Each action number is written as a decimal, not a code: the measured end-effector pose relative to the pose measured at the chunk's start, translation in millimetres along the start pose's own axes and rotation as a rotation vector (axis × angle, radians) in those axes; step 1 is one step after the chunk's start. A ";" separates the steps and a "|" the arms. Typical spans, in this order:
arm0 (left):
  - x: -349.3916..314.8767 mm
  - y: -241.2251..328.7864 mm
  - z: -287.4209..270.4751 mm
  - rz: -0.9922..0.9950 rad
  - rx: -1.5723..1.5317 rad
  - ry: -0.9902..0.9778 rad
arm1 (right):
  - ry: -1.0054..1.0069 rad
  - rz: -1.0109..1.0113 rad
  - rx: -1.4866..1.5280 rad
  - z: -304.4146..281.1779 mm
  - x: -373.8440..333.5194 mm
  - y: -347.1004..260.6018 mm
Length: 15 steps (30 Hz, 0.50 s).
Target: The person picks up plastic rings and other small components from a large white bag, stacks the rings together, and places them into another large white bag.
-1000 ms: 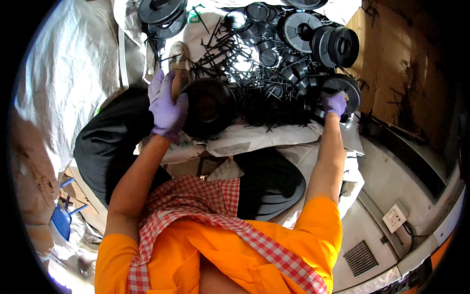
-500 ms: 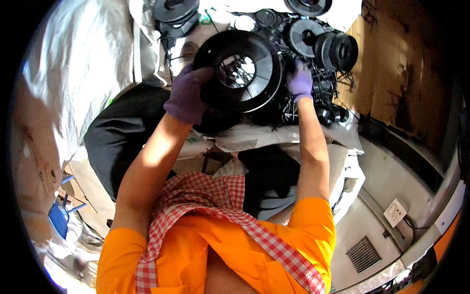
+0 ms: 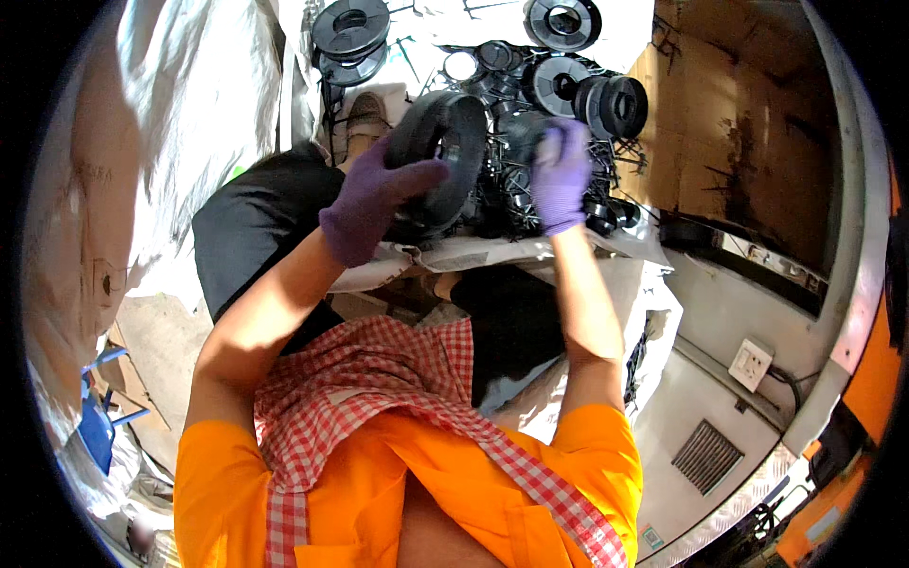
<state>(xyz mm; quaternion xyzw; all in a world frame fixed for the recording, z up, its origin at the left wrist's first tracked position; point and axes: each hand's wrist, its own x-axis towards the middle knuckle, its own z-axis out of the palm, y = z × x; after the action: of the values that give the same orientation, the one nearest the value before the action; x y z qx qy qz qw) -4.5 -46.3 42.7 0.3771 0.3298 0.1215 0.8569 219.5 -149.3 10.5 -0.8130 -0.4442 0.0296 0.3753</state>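
My left hand (image 3: 374, 204), in a purple glove, grips a large black plastic ring (image 3: 462, 156) by its left side, thumb across the face. The ring is tilted so its opening faces right. To the right, my purple-gloved right hand (image 3: 561, 180) is smeared by motion. Against its fingers is a blurred, dark, rounded plastic part (image 3: 521, 133), which it appears to grip; its exact kind cannot be made out. Beneath both hands lies a tangled heap of small black plastic pieces and thin sprues (image 3: 516, 194).
Black spool-like parts (image 3: 350, 28) are stacked at the far left; another ring (image 3: 564, 21) lies at the far right. More round parts (image 3: 615, 106) sit beside the heap. White sheeting (image 3: 597, 248) lies under it, a cardboard panel (image 3: 748, 123) stands right, and a shoe (image 3: 366, 115) shows left.
The large ring has turned from nearly face-on to steeply tilted in my left hand. My right hand has moved left and nearer, away from the heap's right side, with a dark part now at its fingers.
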 end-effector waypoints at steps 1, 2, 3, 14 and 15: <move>-1.0 -7.2 1.1 0.041 -0.055 -0.014 | -0.125 -0.068 0.057 4.3 -12.6 -33.2; 1.2 -17.1 5.8 0.080 -0.106 -0.034 | -0.125 -0.189 -0.029 18.6 -24.7 -50.4; 3.1 -23.7 9.2 0.118 -0.156 -0.059 | -0.096 -0.171 0.075 34.0 -37.0 -45.0; -6.1 -31.2 -7.3 0.209 0.073 -0.236 | -0.398 0.140 0.434 -5.1 -61.2 -74.1; -7.8 -34.9 -9.2 0.232 0.115 -0.251 | -0.417 -0.086 0.283 -7.9 -64.7 -70.9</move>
<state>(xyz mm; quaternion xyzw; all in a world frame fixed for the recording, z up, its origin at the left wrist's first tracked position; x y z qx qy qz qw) -17.9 -68.6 16.4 0.4732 0.1812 0.1525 0.8485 133.8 -179.2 42.9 -0.7091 -0.5376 0.2427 0.3863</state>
